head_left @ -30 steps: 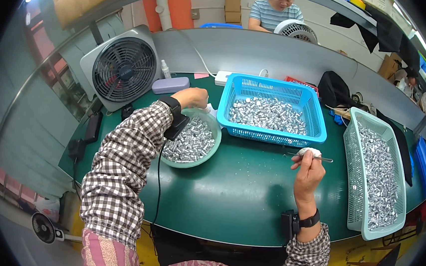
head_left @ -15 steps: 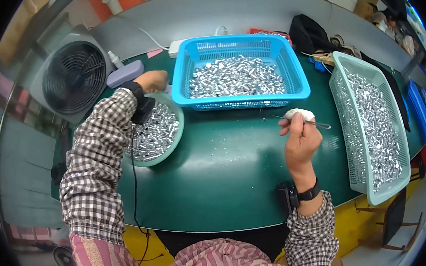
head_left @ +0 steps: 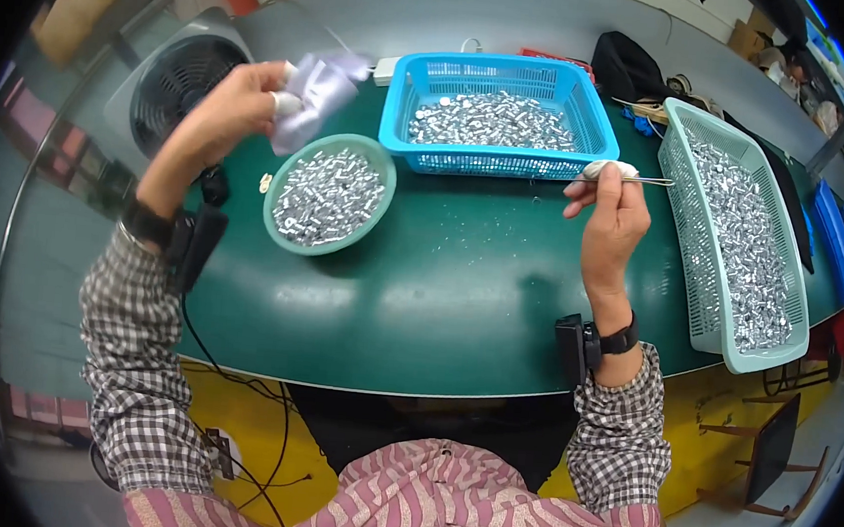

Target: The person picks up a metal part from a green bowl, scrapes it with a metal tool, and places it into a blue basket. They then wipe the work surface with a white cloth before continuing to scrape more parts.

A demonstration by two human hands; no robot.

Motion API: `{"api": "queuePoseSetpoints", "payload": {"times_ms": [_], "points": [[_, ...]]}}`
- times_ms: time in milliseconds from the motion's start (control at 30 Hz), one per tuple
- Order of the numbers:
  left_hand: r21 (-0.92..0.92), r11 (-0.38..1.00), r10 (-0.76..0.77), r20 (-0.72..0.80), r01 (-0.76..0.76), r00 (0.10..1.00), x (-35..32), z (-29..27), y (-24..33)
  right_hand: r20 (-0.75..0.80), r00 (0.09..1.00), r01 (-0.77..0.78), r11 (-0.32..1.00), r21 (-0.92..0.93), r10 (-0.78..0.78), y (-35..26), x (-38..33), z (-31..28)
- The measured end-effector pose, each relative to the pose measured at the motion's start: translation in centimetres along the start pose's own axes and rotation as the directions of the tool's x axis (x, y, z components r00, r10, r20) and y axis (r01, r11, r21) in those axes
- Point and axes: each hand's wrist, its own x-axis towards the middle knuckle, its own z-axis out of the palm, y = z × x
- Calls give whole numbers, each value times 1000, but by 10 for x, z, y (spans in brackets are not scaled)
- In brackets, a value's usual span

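Observation:
My left hand point(head_left: 236, 105), with pale wraps on its fingers, is raised at the back left and pinches a pale lavender cloth point(head_left: 321, 97), blurred by motion. Below the cloth is a round green basket point(head_left: 281, 228) full of small silver cylindrical parts point(head_left: 333, 197). Over the right half of the table my right hand point(head_left: 615, 224) grips thin metal tweezers point(head_left: 654, 181) level between thumb and fingers. A white wrap point(head_left: 603, 168) covers one of its fingertips. Nothing can be made out at the tweezers' tip.
A blue basket point(head_left: 500, 160) and a long pale green basket point(head_left: 712, 296), both with silver parts, stand at the back and right. Tiny bits dot the green table point(head_left: 418, 313). A fan point(head_left: 184, 81) stands at the left; a black cable point(head_left: 200, 340) hangs from my left wrist.
My left hand has lifted from beside the round basket and now holds up the lavender cloth. The round basket shows more fully. My right hand keeps the tweezers in nearly the same place.

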Motion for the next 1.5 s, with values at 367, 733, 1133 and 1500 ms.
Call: {"api": "queuePoseSetpoints", "payload": {"times_ms": [367,733,1133,1500], "points": [[206,978,-60,73,43,996,-129,106,-59,66,990,125,992,-7,-125,-76,-53,-45],[704,709,71,-15,-40,997,-137,159,-102,56,985,164,985,-58,-161,-105,-90,-82],[775,630,175,-79,-50,981,-42,230,-87,11,999,43,998,-36,-43,-72,-94,-97],[536,769,347,107,-349,932,-3,295,-30,-75,997,20,996,-83,-26,-71,-101,-119]]}}
